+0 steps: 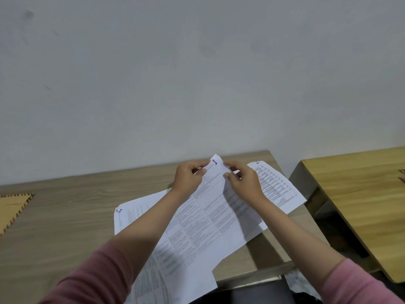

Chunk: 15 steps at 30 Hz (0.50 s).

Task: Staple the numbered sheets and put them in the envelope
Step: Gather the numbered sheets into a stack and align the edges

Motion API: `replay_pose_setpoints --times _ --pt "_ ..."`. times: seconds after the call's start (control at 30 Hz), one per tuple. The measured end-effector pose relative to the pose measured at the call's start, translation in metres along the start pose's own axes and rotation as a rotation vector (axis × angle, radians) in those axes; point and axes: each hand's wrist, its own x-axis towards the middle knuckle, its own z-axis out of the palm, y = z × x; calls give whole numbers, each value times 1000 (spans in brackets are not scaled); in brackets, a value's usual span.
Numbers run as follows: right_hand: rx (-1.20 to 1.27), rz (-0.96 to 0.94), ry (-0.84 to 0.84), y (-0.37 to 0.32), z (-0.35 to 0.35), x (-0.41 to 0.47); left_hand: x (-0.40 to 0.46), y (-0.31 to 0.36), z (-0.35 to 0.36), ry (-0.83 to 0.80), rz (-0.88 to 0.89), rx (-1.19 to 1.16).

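Note:
Several printed white sheets lie fanned on the grey-brown table [76,216]. The top one, sheet 1 [210,207], bears a blue "1" at its far corner. My left hand [189,176] and my right hand [241,179] both pinch that far corner, which is lifted a little off the table. Another sheet marked "5" [126,216] pokes out at the left, and a further numbered sheet [278,187] lies to the right behind my right hand. A brown envelope [13,207] with a striped border lies at the table's far left edge. No stapler is in view.
A blank grey wall rises behind the table. A second, yellower wooden table [361,198] stands to the right across a dark gap. The sheets overhang the near table edge above a dark seat [258,292].

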Motion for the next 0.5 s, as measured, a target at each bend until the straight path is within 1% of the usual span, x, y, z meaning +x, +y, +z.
replay_pose_setpoints --times 0.17,0.4,0.5 --pt "14 14 -1 3 -2 3 3 0 2 29 -20 -14" --pt "-40 -36 -43 -2 -8 -2 4 2 0 100 -110 -106" --pt "-65 -55 -46 -3 -9 -4 4 6 -1 100 -105 -104"
